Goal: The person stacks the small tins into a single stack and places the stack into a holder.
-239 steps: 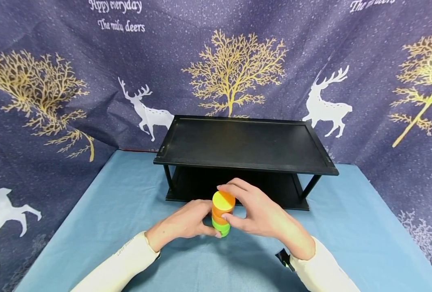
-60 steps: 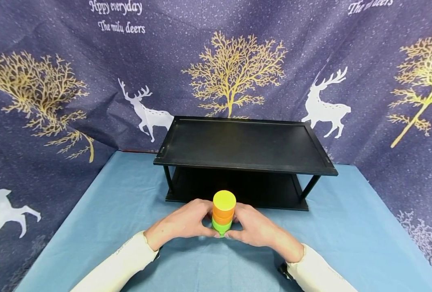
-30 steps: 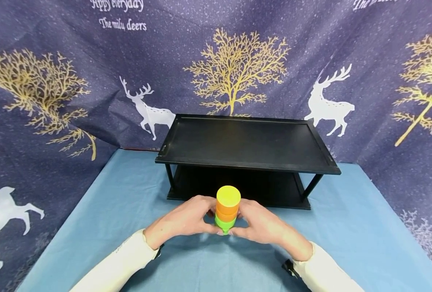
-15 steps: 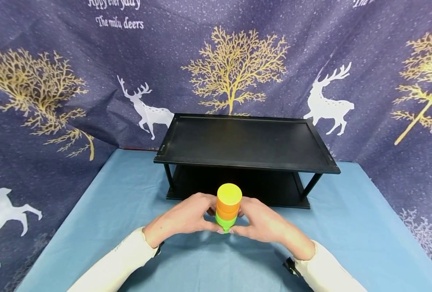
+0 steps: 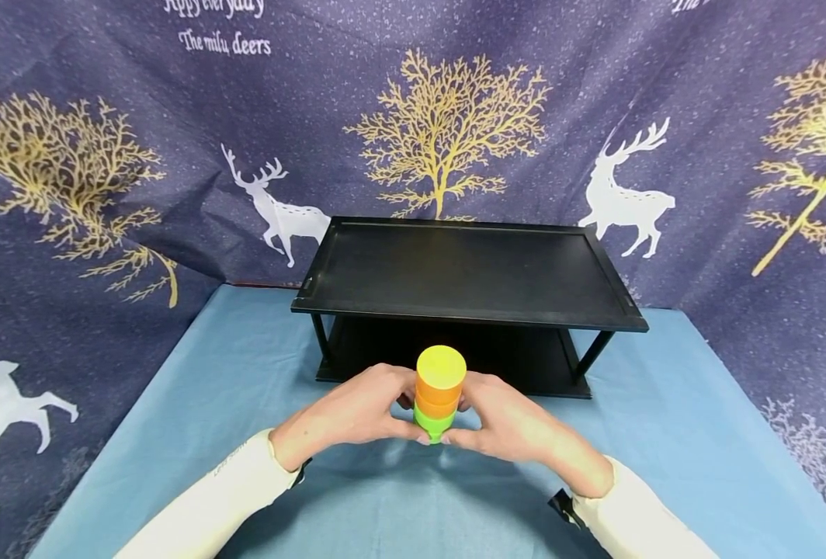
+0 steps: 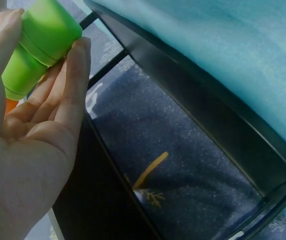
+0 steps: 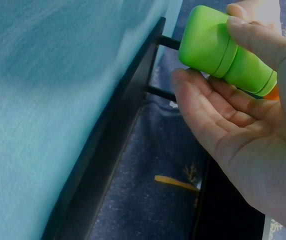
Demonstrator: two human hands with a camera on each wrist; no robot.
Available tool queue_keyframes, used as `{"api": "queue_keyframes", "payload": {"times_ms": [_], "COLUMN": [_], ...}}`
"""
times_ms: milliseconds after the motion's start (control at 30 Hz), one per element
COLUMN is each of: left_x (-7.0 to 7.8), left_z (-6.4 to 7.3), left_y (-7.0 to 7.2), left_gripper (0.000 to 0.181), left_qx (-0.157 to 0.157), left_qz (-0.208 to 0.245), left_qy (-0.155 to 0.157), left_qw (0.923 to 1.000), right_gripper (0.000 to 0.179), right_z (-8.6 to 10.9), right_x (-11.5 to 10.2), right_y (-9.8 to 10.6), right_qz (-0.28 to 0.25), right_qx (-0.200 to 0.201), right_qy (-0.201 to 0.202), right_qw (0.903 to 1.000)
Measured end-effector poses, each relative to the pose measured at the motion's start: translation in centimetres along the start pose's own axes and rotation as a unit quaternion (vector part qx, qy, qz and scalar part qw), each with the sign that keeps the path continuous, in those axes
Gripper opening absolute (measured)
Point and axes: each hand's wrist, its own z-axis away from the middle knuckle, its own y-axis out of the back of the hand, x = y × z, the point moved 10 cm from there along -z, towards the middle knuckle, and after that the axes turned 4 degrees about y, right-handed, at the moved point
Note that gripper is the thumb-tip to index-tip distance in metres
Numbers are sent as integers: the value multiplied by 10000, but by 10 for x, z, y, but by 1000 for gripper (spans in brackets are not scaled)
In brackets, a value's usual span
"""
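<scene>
A stack of rounded block-like pieces (image 5: 437, 396) stands upright between the two hands, green at the bottom, orange above, with a flat yellow top. My left hand (image 5: 367, 407) grips it from the left, thumb at the front of the green base and fingers curled behind. From the right, my right hand (image 5: 507, 419) holds it in the same way, the two thumbs close together. Both wrist views show the green base (image 6: 50, 27) in the fingers, its underside above the cloth. Little of the orange part (image 7: 272, 93) shows in the right wrist view.
Behind the hands stands a black two-tier shelf (image 5: 469, 272) with a lower board (image 5: 518, 361) between its legs. Blue cloth (image 5: 245, 341) covers the table. A dark blue curtain (image 5: 357, 46) with deer and golden trees hangs at the back.
Eight seconds ago my right hand was up by the orange top; by two seconds ago it had come down to the green base. Since then both hands have raised the stack slightly.
</scene>
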Motion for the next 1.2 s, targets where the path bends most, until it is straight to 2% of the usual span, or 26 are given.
{"api": "queue_keyframes", "payload": {"times_ms": [167,500,767,1200], "left_x": [5,16,25,35], "left_z": [-1,-3,-3,-5], "left_y": [3,16,23,37], "left_gripper": [53,53,54,52], "left_qx": [-56,-11,-69,-108], "left_qz": [-4,-154,-256,-21], "left_qy": [-12,-113,-134,-164], "left_qw": [10000,9998,9996,9998], "right_gripper": [51,55,55,56], "right_z": [0,-1,-3,-4], "right_x": [-3,-9,-17,-27], "right_y": [4,16,23,38], "right_qz": [59,134,43,-1], "right_qx": [5,-43,-76,-23], "right_qy": [47,-139,-23,25], "right_qw": [10000,9998,10000,10000]}}
